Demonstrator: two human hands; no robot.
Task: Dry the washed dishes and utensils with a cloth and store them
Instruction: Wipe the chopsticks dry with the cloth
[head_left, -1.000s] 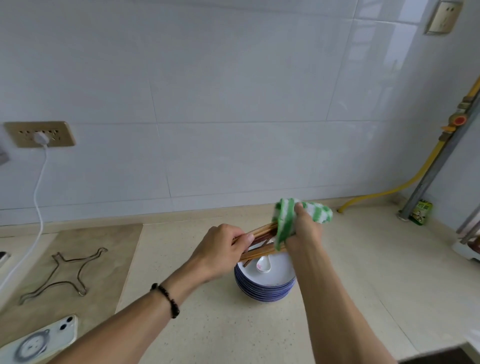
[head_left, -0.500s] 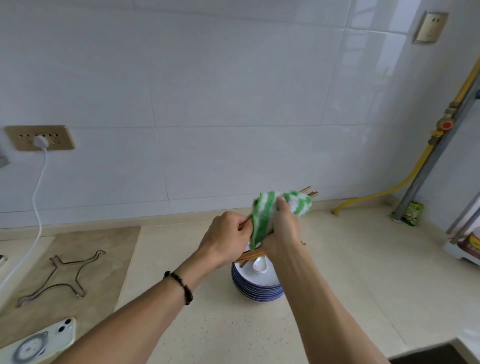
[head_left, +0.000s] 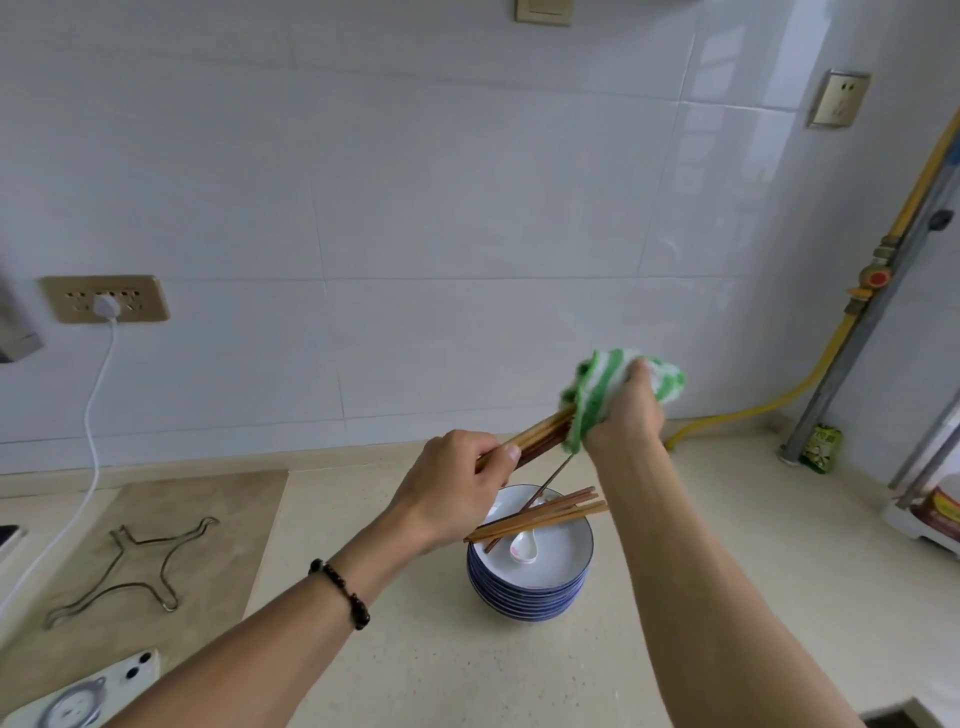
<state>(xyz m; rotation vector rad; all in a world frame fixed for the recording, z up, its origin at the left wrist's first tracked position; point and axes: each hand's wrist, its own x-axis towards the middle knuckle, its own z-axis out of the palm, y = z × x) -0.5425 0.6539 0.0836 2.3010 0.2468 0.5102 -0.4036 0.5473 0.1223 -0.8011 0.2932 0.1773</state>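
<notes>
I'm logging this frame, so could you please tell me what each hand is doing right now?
Left hand: fingers pinch one end of the chopstick bundle.
Right hand: grips the green-striped cloth wrapped round the bundle's far end.

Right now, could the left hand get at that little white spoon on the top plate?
Probably not at once. The left hand grips a bundle of chopsticks that the right hand is wiping with the cloth. The spoon lies just below it, partly under loose chopsticks.
</notes>
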